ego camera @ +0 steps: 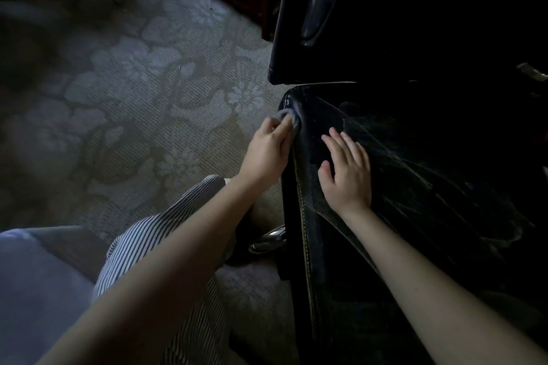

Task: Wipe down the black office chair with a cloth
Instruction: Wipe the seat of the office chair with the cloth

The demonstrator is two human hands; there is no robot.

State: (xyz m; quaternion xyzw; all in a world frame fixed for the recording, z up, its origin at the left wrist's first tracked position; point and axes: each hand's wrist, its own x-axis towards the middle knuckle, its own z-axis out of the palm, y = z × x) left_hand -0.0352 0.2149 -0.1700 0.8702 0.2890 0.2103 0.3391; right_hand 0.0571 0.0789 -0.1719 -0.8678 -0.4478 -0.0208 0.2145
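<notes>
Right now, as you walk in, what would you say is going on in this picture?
A person is wiping a black office chair. The left hand grips a bunched grey cloth and presses it against the corner of the seat, beside the stitched edge. The right hand rests flat on the seat top with its fingers spread. Pale streaks still show across the seat. A chrome base leg and patterned carpet lie below.
</notes>
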